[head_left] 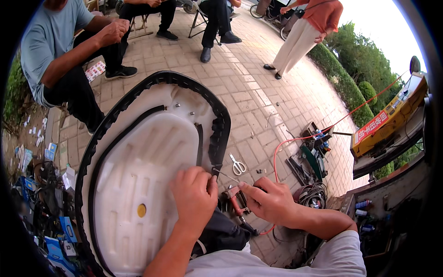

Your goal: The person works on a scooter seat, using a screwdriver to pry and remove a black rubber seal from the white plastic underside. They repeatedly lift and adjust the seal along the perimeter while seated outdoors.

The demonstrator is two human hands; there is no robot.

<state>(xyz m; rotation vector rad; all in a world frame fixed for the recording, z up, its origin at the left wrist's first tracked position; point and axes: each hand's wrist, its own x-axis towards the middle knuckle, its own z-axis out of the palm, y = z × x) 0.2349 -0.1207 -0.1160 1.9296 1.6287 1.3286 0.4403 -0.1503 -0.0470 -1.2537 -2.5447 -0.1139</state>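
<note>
Head view, near to far. Left hand (194, 196) is seen closed, fingers curled, pinching the black cover edge (217, 138) where it wraps the rim of the seat base (138, 184); thumb and forefinger are pressed together at the fold. Right hand (267, 201) is partly curled, forefinger extended toward the left hand; a red staple gun (236, 203) lies just under/beside it, but whether it's actually gripped can't be told. An orange air hose (277, 152) runs from the tool area off to the right.

The upturned seat base, white ribbed plastic w/ a yellow plug (141, 210), is propped against the person's lap and fills the left-centre of the frame. Judged: shell looks stiff and light-ish, bulky, best steadied by its rim; the cover looks soft, stretchy, prob. slick on the outside, so it is best taken at the folded hem near the rim, pulled taut in short sections. Sharp staples poss. along the edge.

Just beyond, scissors (237, 165) are lying on the brick paving (258, 97). Right of that, tools and coiled cable (311, 194). Left edge: boxes and clutter. Far back, seated people and a standing person are seen, plus a hedge (350, 87).
</note>
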